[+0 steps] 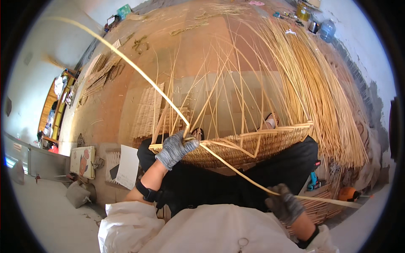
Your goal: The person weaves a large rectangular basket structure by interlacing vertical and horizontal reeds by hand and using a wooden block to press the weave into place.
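A woven wicker piece (223,154) lies across my lap, with many thin upright stakes (217,101) rising and crossing above it. A long pale strip (143,78) arcs from the upper left down to the piece, bends there and runs on to the lower right. My left hand (177,147), in a grey glove, grips the strip at that bend, near the left part of the rim. My right hand (285,203), also gloved and slightly blurred, is closed around the strip's lower length, beyond my right knee and below the piece.
A thick bundle of long rods (320,118) lies to my right, near a drill (313,181) and an orange container (346,194). Woven panels (145,109) lie on the floor at left, with a white paper (128,166) and a grey cushion (78,194). A water bottle (327,30) stands by the far wall.
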### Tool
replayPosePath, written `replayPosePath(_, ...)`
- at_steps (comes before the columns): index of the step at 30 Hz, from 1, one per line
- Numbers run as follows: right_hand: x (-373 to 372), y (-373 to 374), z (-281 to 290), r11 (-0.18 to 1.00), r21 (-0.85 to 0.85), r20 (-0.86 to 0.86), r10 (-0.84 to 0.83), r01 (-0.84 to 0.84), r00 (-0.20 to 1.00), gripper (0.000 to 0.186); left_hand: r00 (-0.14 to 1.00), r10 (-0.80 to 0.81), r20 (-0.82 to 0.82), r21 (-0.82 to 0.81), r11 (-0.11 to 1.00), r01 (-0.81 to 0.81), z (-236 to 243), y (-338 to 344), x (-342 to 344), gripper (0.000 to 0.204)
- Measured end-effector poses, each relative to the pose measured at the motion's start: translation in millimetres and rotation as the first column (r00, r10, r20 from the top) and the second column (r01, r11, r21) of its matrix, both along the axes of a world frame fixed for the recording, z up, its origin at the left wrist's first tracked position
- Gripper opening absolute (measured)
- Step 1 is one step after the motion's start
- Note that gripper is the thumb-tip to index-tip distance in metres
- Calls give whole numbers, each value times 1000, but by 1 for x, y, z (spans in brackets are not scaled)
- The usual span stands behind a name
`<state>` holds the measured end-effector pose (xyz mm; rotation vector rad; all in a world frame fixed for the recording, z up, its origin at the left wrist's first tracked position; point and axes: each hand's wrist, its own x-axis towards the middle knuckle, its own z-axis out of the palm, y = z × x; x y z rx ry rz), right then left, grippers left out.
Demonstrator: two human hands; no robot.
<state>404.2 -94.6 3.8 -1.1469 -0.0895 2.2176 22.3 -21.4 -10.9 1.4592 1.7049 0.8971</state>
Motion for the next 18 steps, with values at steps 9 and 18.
replayPosePath(9,-50,-17,-63,933,-297,-47,197,-202,979,45,891,197,-409,-192,936,-295,2,32,14,71)
replayPosePath(18,201,18,-117,953,-302,174,19,35,985,52,982,-52,-179,-140,990,27,9,15,-6,78)
